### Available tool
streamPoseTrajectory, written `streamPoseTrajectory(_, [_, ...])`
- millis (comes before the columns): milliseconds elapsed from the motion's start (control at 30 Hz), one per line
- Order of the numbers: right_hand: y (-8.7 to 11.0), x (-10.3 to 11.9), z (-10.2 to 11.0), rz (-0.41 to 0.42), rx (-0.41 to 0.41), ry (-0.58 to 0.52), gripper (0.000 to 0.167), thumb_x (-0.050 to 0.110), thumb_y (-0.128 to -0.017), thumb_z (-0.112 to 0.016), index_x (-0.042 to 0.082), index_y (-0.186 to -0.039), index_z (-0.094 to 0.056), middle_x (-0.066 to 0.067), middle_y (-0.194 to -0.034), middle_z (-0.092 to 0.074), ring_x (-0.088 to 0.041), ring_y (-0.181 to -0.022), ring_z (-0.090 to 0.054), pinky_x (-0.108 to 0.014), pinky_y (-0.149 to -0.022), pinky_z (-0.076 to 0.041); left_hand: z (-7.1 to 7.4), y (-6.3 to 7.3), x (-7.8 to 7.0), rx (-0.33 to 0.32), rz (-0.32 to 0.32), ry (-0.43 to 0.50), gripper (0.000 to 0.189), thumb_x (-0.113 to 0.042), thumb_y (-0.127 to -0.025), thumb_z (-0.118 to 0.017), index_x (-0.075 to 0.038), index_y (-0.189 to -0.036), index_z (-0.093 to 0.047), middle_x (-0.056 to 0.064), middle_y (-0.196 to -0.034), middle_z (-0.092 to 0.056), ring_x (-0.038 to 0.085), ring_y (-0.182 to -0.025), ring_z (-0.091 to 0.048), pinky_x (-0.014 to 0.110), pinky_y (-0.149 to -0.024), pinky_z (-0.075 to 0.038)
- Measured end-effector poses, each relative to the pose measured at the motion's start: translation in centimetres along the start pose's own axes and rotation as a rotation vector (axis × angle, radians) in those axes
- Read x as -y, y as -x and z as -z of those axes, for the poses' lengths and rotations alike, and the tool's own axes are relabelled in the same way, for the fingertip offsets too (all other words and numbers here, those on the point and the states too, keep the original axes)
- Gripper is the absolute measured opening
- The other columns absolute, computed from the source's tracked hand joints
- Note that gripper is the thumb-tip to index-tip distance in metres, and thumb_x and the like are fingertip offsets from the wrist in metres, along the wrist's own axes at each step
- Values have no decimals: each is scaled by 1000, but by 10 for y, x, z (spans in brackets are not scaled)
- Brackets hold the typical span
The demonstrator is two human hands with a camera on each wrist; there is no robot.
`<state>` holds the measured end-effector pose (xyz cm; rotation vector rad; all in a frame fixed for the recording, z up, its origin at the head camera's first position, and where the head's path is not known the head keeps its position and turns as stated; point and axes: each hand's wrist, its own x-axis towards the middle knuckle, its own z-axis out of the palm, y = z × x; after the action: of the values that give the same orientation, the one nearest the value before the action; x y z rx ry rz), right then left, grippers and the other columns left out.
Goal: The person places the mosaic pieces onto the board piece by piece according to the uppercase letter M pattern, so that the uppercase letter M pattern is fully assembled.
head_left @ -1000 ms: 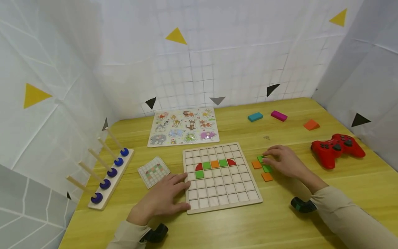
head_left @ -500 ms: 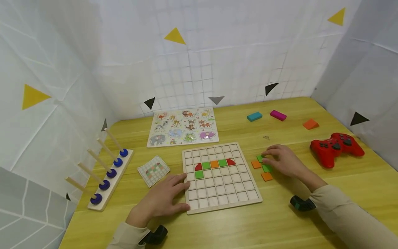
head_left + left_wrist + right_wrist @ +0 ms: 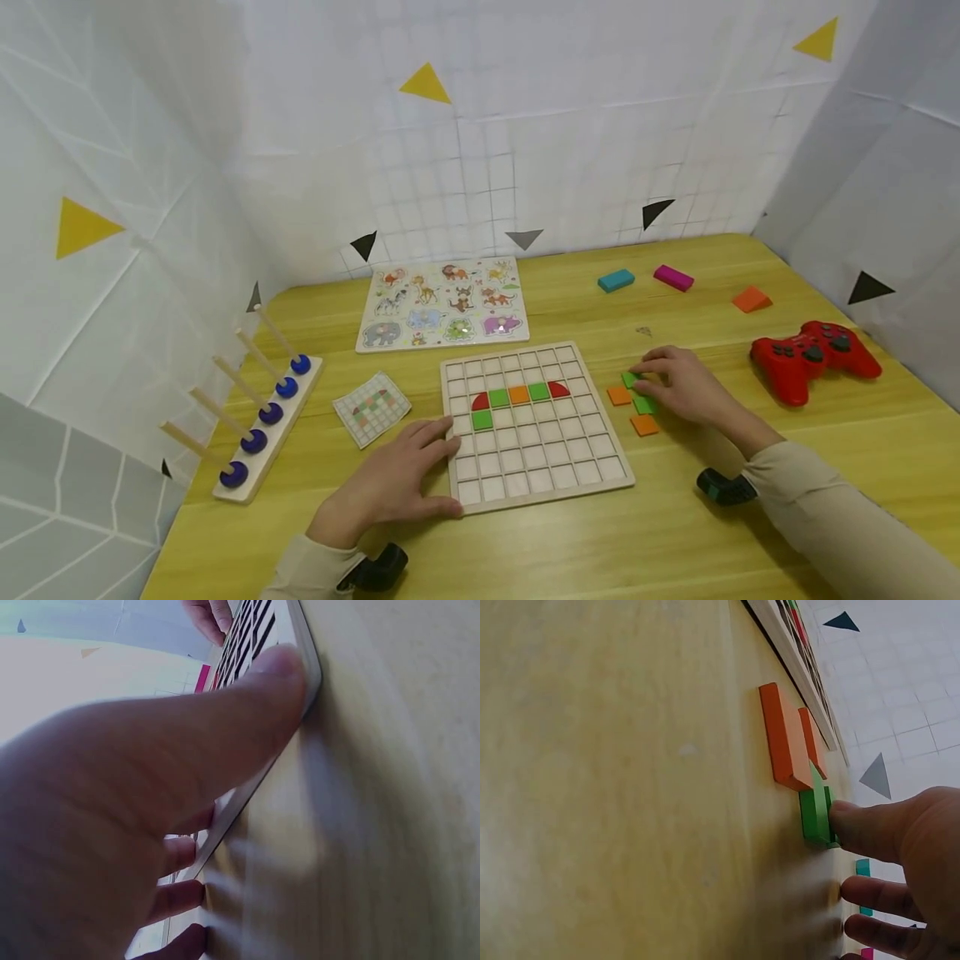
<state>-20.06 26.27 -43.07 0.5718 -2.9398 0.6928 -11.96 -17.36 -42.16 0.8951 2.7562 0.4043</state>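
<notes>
Right sleeve (image 3: 817,483): shifted slightly toward the wooden grid board (image 3: 535,457) since a second ago; tiles look unmoved.
Filled cells: six, holding two red quarter-circles (image 3: 557,389), three green squares (image 3: 499,398), one orange square (image 3: 519,395).
Loose tiles (image 3: 643,425): two green, two orange visible beside the board, not yet placed.
Pattern card (image 3: 372,410): too small to count; work seems partly done.
Left hand (image 3: 397,475): spread, touching the board's edge.
Right hand (image 3: 686,387): thumb on loose green; cannot tell whether pinched.
</notes>
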Motion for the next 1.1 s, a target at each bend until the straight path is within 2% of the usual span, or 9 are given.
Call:
streamPoseTrajectory(133, [-1,3,1,5,-5,-5,27,18,-90,-71,3,-113,-73,-29,-122,-61,-48,-114,-53,-65,-97,-42,1,0,1,-2,5,2,85,-68,-80,-67,-18,-146,-49,5,-162,-32,29,-147,-33,49,-112,-40])
streamPoseTrajectory(233, [-4,9,0,72,6,2,29,22,-88,-74,6,-112,-74,-28,-124,-61,-47,-115,-53,-65,-96,-42,2,0,1,-3,10,7,85,-68,-79,-67,-18,-146,-50,5,-161,-32,30,-146,-33,49,-112,-40])
streamPoseTrajectory(333, [-6,15,-2,150,36,51,30,26,-86,-76,9,-111,-75,-26,-124,-61,-47,-117,-52,-65,-95,-41,2,1,1,-7,10,11,84,-67,-79,-68,-18,-145,-50,5,-161,-33,30,-146,-33,49,-112,-40])
streamPoseTrajectory(400, [-6,17,-3,174,56,85,31,26,-86,-76,9,-112,-75,-25,-125,-61,-48,-117,-52,-65,-95,-41,2,0,1,-11,7,14,84,-68,-79,-68,-18,-145,-51,5,-161,-33,29,-146,-33,49,-112,-39])
streamPoseTrajectory(500, [-4,17,-4,162,80,108,31,24,-85,-76,9,-113,-74,-24,-125,-60,-48,-118,-51,-65,-95,-41,-1,-1,2,-8,1,22,85,-69,-78,-68,-19,-144,-51,4,-161,-33,29,-146,-34,49,-112,-39])
streamPoseTrajectory(633, [0,15,-5,147,77,80,28,22,-84,-78,8,-108,-75,-26,-124,-61,-48,-115,-52,-65,-95,-42,-4,-1,2,1,5,23,85,-70,-78,-67,-19,-144,-51,4,-161,-34,29,-145,-34,49,-112,-40])
streamPoseTrajectory(867, [-1,18,-3,106,-7,30,24,22,-83,-79,6,-100,-76,-24,-126,-61,-46,-118,-51,-63,-98,-41,-1,-5,-2,-11,2,5,83,-69,-79,-67,-19,-144,-51,3,-160,-35,27,-145,-36,48,-113,-39])
streamPoseTrajectory(1000, [-6,26,-6,122,-58,-20,24,25,-81,-81,8,-97,-76,-20,-126,-61,-42,-118,-51,-61,-98,-42,0,-7,-3,-13,0,-11,83,-68,-80,-67,-19,-145,-51,4,-160,-35,28,-144,-36,48,-111,-40])
streamPoseTrajectory(1100, [-12,36,-12,131,-67,-43,23,29,-79,-82,12,-93,-75,-17,-125,-62,-39,-117,-53,-59,-96,-45,0,-8,-3,-18,0,-27,82,-68,-80,-66,-19,-144,-51,5,-160,-36,28,-143,-38,48,-110,-41])
